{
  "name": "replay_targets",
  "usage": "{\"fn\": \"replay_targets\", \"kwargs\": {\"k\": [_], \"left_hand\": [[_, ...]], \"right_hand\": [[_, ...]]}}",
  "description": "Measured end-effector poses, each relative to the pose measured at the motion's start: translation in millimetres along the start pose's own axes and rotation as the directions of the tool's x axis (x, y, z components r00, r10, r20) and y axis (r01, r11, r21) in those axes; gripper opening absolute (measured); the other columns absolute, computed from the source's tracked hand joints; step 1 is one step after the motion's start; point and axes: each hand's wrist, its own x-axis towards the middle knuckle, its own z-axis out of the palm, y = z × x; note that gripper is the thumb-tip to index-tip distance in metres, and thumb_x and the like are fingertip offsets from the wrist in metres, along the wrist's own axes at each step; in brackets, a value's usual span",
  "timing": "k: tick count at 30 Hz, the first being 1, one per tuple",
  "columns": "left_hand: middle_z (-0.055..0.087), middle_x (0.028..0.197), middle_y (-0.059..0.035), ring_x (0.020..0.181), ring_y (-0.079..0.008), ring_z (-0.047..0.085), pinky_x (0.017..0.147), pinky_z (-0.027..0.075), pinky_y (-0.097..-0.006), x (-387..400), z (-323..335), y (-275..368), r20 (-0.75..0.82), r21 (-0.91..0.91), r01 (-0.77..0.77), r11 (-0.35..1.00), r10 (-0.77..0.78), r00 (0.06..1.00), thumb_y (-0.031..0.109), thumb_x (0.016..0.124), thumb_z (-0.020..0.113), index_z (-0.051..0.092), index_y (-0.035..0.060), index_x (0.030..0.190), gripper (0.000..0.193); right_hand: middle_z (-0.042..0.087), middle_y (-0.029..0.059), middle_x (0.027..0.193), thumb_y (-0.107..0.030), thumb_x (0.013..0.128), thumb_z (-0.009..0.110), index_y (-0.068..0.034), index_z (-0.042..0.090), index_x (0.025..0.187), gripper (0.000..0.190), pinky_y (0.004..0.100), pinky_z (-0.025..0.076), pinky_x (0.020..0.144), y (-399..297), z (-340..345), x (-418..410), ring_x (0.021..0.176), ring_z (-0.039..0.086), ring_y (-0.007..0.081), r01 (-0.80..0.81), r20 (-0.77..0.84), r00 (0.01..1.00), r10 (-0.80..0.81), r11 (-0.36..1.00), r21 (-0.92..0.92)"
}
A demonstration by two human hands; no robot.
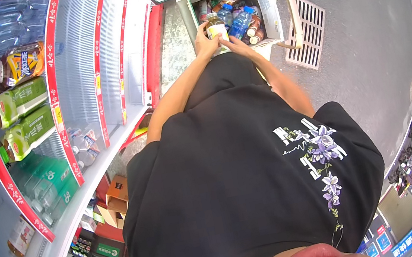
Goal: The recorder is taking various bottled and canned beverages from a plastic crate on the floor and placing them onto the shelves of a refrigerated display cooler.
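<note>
Both my hands meet on a drink bottle [216, 27] with a pale yellow label and dark contents. My left hand [205, 40] grips its left side, and the fingers of my right hand [235, 45] touch its lower right part. Just beyond it is an open cardboard box [269, 14] of mixed bottles. Among these are a blue-capped bottle [240, 24], a smaller blue-capped bottle [226, 13] and several brown bottles [254, 26]. The bottle's base is partly hidden by my fingers.
A drinks cooler with red-edged shelves [52, 73] stands at left, holding green-labelled bottles [21, 101], an iced tea bottle [19, 66] and water packs [48, 185]. Its glass door with a curved handle [292, 10] reaches past the box. A drain grate [305, 32] lies in the pavement at right.
</note>
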Motion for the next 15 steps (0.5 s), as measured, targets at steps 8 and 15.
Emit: {"fn": "replay_targets", "kwargs": {"k": [8, 15], "left_hand": [[0.072, 0.126, -0.0140, 0.100, -0.0211, 0.074, 0.088, 0.056, -0.0327, 11, -24, 4, 0.317, -0.216, 0.162, 0.963, -0.087, 0.944, 0.023, 0.108, 0.052, 0.058, 0.0034, 0.138, 0.036], [0.075, 0.119, -0.0147, 0.097, -0.0193, 0.074, 0.086, 0.056, -0.0324, 9, -50, -14, 0.393, -0.214, 0.325, 0.921, -0.223, 0.892, 0.011, 0.104, 0.047, 0.059, 0.0010, 0.134, 0.034]], "right_hand": [[0.072, 0.0100, 0.101, -0.050, 0.096, 0.068, -0.007, 0.062, 0.122, 0.051, 0.0365, 0.058, 0.068, -50, -28, -7, 0.085, 0.072, 0.0215, -0.182, -0.087, 0.943, 0.322, 0.717, 0.673], [0.072, 0.0149, 0.105, -0.041, 0.088, 0.079, 0.001, 0.062, 0.129, 0.061, 0.0351, 0.059, 0.075, -40, -115, 62, 0.086, 0.073, 0.0241, -0.179, -0.239, 0.914, 0.327, 0.855, 0.486]]}}
